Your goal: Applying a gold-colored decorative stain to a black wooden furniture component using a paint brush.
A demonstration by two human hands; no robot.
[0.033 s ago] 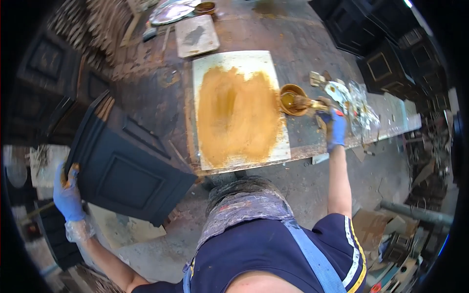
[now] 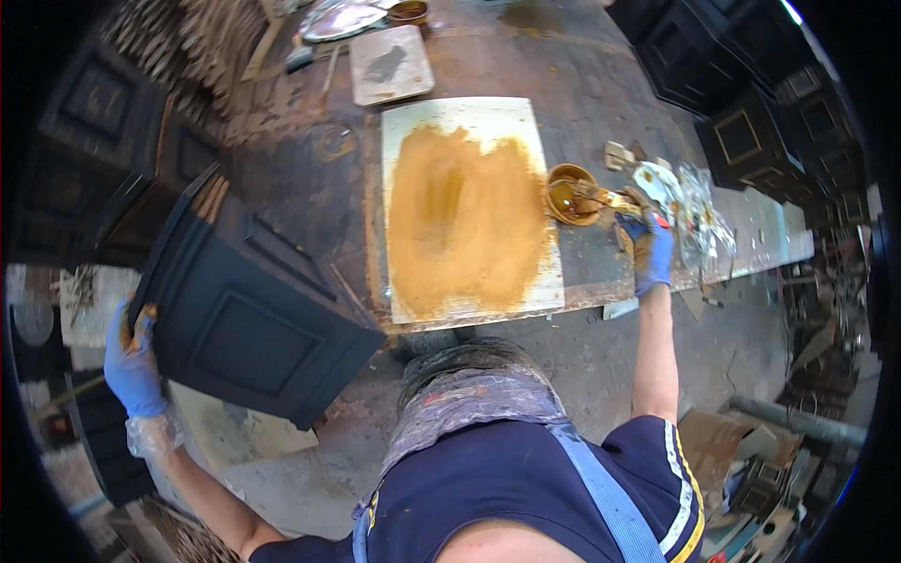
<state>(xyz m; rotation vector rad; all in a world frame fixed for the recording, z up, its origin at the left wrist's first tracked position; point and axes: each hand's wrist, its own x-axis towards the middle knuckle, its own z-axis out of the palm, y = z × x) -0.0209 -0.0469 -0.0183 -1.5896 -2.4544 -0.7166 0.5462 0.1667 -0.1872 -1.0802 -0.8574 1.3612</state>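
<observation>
My left hand (image 2: 134,361), in a blue glove, grips the lower left edge of a dark panelled wooden cabinet (image 2: 253,342). The cabinet is tilted, its right end close to the table's near edge. My right hand (image 2: 649,251), gloved too and stained at the fingers, is closed round a paintbrush (image 2: 615,202). The bristles are over or inside a small brown bowl (image 2: 560,218) of amber liquid; whether they touch it I cannot tell. Left of the bowl lies a pale board (image 2: 547,281), its middle smeared with orange-brown stain (image 2: 469,225).
Beyond the board lie a stained square tray (image 2: 404,89), another brown bowl (image 2: 409,13) and a spare brush (image 2: 298,56). Crumpled clear plastic (image 2: 699,211) sits right of my right hand. Dark cabinets (image 2: 751,141) stand at far right, others (image 2: 80,159) at left.
The view has shifted slightly, so the table's things sit a little farther right. The brush stays at the bowl, and both hands keep their holds.
</observation>
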